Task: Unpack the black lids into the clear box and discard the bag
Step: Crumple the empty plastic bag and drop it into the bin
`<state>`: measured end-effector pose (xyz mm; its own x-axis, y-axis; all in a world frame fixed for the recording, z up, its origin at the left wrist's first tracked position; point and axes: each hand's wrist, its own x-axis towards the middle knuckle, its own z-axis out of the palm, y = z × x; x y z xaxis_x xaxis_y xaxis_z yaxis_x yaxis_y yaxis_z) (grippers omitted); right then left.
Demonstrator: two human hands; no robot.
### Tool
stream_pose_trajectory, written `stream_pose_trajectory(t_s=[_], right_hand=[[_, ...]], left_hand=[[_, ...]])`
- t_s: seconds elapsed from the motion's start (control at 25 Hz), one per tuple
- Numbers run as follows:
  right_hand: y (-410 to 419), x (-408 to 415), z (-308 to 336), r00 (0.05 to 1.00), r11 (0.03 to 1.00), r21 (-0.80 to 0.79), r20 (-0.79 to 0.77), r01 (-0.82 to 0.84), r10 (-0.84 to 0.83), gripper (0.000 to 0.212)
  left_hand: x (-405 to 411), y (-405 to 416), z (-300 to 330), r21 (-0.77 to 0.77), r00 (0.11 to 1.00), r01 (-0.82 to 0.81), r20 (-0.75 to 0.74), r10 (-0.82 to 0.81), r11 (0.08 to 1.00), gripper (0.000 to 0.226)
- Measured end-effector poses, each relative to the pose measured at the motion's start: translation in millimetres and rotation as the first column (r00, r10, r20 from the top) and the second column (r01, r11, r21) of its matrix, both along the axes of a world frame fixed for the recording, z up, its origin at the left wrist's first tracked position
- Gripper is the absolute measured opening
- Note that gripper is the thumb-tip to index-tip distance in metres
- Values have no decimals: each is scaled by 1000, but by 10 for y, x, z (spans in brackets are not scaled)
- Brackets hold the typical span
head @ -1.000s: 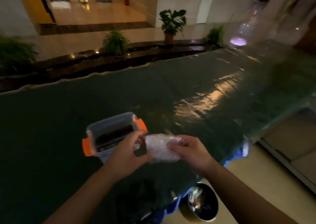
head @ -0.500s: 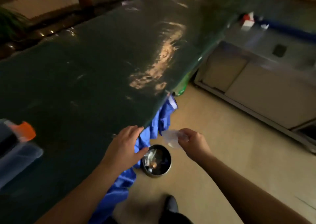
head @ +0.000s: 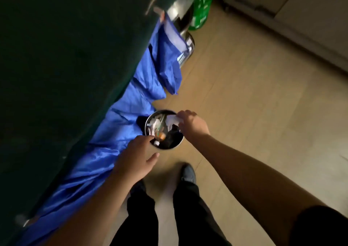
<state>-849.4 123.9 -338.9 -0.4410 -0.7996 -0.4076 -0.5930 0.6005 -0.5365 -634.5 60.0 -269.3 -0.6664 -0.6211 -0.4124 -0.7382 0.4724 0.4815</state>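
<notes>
Bag [head: 171, 121] lowered over one bin [head: 176, 145], two hands

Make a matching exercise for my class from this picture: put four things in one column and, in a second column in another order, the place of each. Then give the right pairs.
Things
1. crumpled bag
2. round metal bin
3. blue cloth
4. green bag

Places
A. hanging down from the table's edge
B. on the floor at the far end of the table
C. in the right hand, over the bin's mouth
D. on the floor between the cloth and the person's shoe

Pairs: 1-C, 2-D, 3-A, 4-B
</notes>
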Motion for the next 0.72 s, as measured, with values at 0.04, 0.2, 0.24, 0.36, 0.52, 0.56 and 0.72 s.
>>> stream_pose_trajectory(t_s=[0.04,0.2,0.24,0.36,0.52,0.56,0.72], right_hand=[[-51,39,-320,999,999,7,-25,-39,39,32],[-212,242,-1439,963,967,125,-133,-220,236,44],[-243,309,-1659,957,960,145,-132,-238,257,44],[-336,541,-2176,939,932,213,-116,-294,323,32],[-310,787,-2613,950,875,378,45,-303,309,60],[-293,824,-2686,959,871,403,92,-282,267,73],[-307,866,-2919,969,862,442,117,-248,219,82]], left_hand=[[44,-28,-238,26,999,-12,37,11,1000,54],[245,-156,-933,51,992,-53,116,47,997,48],[271,-182,-1064,52,993,-53,111,47,997,48],[229,-292,-1365,59,995,-53,90,47,997,47],[45,-384,-1692,31,998,-53,46,51,998,49],[2,-390,-1779,37,998,-46,39,44,998,49],[-158,-401,-2110,42,997,-10,74,7,999,51]])
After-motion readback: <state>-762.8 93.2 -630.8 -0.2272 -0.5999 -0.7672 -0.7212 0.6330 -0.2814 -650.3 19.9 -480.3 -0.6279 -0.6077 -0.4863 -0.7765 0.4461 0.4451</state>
